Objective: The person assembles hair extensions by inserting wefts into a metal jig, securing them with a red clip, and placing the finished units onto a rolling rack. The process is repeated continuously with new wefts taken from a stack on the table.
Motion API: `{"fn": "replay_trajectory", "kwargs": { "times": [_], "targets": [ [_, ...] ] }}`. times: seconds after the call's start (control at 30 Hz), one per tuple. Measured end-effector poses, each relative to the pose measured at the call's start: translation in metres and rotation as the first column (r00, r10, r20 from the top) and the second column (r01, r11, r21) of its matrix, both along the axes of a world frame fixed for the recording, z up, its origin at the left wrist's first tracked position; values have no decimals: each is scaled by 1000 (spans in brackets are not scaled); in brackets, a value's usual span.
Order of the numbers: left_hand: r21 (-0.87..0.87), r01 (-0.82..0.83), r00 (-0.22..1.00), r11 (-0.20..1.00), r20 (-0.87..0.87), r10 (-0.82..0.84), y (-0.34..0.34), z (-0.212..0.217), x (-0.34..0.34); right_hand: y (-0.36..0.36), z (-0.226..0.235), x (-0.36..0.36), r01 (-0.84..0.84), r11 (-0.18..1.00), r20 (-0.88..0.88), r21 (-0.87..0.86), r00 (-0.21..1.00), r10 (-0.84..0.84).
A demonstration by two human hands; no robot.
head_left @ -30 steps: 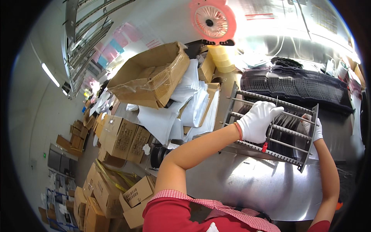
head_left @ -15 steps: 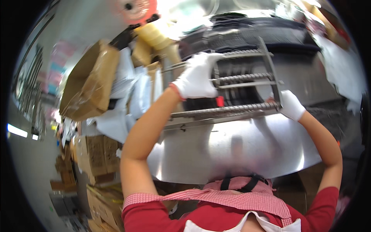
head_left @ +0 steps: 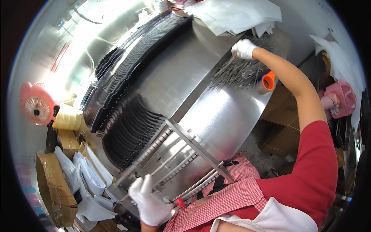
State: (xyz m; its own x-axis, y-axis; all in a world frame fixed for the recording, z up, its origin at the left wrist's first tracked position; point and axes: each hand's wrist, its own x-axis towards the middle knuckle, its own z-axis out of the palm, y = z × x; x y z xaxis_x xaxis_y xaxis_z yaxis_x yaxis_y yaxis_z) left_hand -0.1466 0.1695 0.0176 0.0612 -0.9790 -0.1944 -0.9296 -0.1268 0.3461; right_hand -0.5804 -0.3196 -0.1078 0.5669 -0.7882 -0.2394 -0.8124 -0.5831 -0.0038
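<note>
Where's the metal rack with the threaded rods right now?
In the head view the metal rack sits low and centre on the shiny steel table, its near corner gripped by the gloved left hand, with the rows of black parts just beyond it.

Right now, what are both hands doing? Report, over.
Left hand gripping metal rack at its near end. Right hand reaching into pile of thin metal rods. Orange-cored tape roll beside pile.

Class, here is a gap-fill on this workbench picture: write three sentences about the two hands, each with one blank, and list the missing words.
1. Both hands wear ____ gloves.
2. The left hand grips a metal ____ with toothed bars.
3. The right hand reaches a pile of thin metal rods beside an ____ tape roll.

Missing words: white; rack; orange
</note>
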Motion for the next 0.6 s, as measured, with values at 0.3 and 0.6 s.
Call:
{"fn": "replay_trajectory", "kwargs": {
  "times": [0.3, 0.6],
  "targets": [
    [-234, 2, 998, 972, -65, -18, -18, -192, -43, 222, 21, 99, -184, 752, 188, 633, 979, 81],
    [-222, -34, 997, 974, -81, 17, -52, -227, -60, 428, -121, 202, -59, 910, 318, 410, 944, -82]
  ]
}}
